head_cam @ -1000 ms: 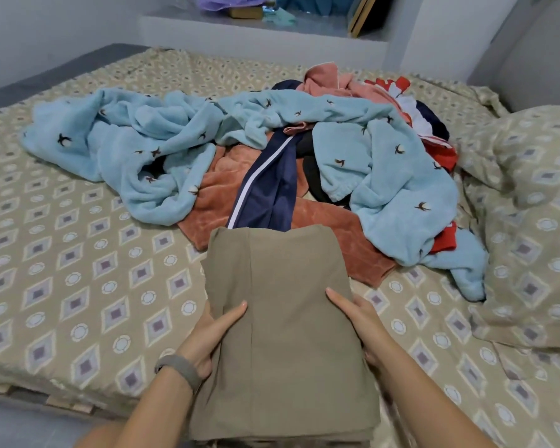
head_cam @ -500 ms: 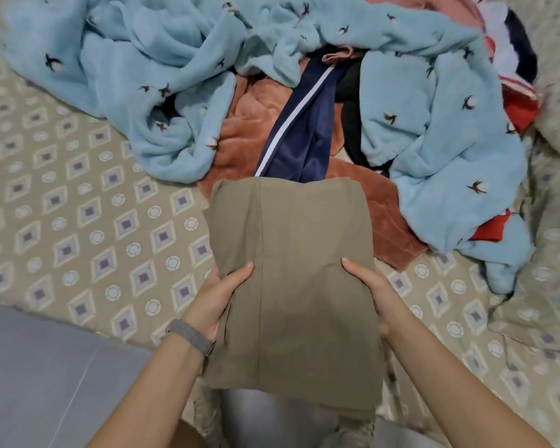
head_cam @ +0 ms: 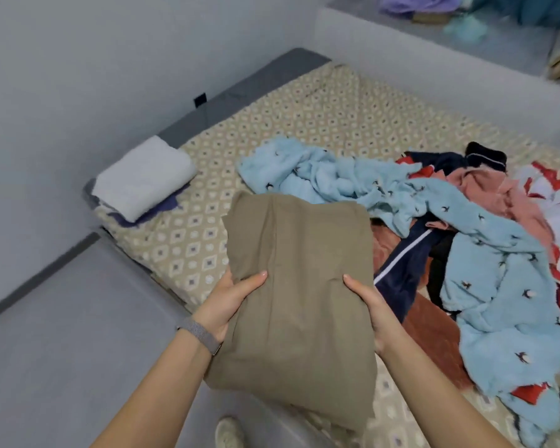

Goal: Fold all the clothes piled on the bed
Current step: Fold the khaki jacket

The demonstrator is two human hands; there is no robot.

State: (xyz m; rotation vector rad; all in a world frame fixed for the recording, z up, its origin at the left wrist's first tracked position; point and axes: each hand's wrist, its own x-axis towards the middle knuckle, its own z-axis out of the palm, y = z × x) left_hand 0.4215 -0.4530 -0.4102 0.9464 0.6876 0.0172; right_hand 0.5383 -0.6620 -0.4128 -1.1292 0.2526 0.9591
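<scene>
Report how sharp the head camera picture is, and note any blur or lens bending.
Head view: soft, even light, no glare; the khaki folded garment and both hands look fairly sharp; the shelf at top right is smeared with blur; the bed edge bows, a wide-angle effect.

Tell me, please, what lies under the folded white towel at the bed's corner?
Under the white towel a purple-grey cloth pokes out; how much lies beneath is covered.

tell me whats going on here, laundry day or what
A person is folding clothes at a bed. Both the left hand and the right hand hold a folded olive garment by its sides. A folded white piece sits at the bed's corner. An unfolded pile, including a light blue fleece, waits alongside.
</scene>
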